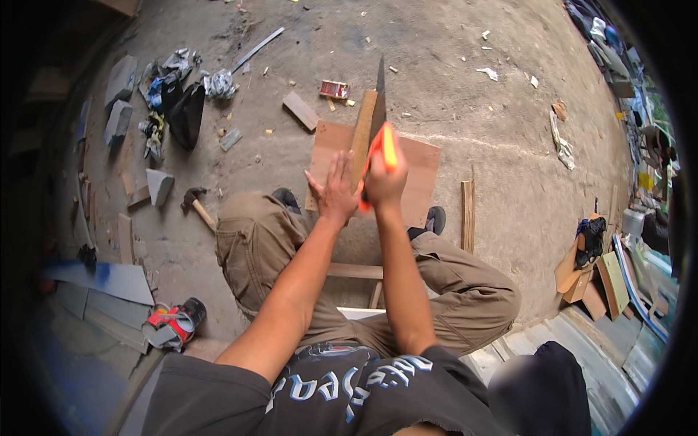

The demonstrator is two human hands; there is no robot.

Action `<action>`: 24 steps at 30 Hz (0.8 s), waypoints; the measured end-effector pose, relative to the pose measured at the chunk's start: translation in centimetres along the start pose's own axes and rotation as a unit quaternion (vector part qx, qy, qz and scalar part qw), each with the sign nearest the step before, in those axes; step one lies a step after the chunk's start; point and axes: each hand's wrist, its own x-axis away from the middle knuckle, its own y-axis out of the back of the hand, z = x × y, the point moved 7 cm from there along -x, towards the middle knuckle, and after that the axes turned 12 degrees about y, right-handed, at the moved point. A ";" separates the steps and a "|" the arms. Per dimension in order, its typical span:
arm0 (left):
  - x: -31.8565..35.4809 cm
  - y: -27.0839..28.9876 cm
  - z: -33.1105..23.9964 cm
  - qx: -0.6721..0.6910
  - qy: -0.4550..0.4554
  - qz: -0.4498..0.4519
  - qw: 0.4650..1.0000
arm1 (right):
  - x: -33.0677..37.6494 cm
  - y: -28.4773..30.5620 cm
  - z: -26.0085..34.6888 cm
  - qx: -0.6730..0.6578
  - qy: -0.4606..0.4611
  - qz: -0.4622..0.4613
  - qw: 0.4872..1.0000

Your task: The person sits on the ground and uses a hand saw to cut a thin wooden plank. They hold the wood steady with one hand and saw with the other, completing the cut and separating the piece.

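My right hand (385, 183) is closed around the orange handle of a hand saw (380, 94), whose blade points away from me. The blade runs along the right side of a narrow wooden strip (363, 123). My left hand (337, 192) lies with its fingers stretched out against the strip's left side, thumb spread to the left. Beneath them a flat brown board (418, 171) rests on the ground between my feet. My hands hide the near end of the strip, and whether the teeth are cutting into the wood cannot be made out.
A hammer (198, 207) lies left of my knee. Wood offcuts (300, 110), a small red box (334, 89) and crumpled bags (182, 109) are scattered beyond. Upright wood slats (467, 216) lie at right. A red and black can (174, 323) is lower left; another person (545, 392) is lower right.
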 end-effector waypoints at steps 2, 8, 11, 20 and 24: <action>0.1 -0.2 -0.3 -0.016 -0.003 0.015 1.000 | -1.7 -0.1 -0.9 -0.008 -0.010 -0.011 1.000; 0.3 -0.2 1.6 -0.024 0.015 -0.017 0.999 | 12.5 2.0 4.6 0.009 0.011 0.036 0.999; 0.3 0.0 1.2 -0.011 0.013 -0.016 1.000 | 6.2 1.3 2.5 -0.009 0.016 0.022 1.000; 0.5 -0.4 1.6 -0.027 0.025 0.000 0.999 | 10.6 1.6 5.5 0.061 0.091 0.038 0.993; -0.1 0.1 1.4 -0.027 0.014 -0.018 0.999 | 8.9 0.8 3.8 0.000 0.014 0.037 0.999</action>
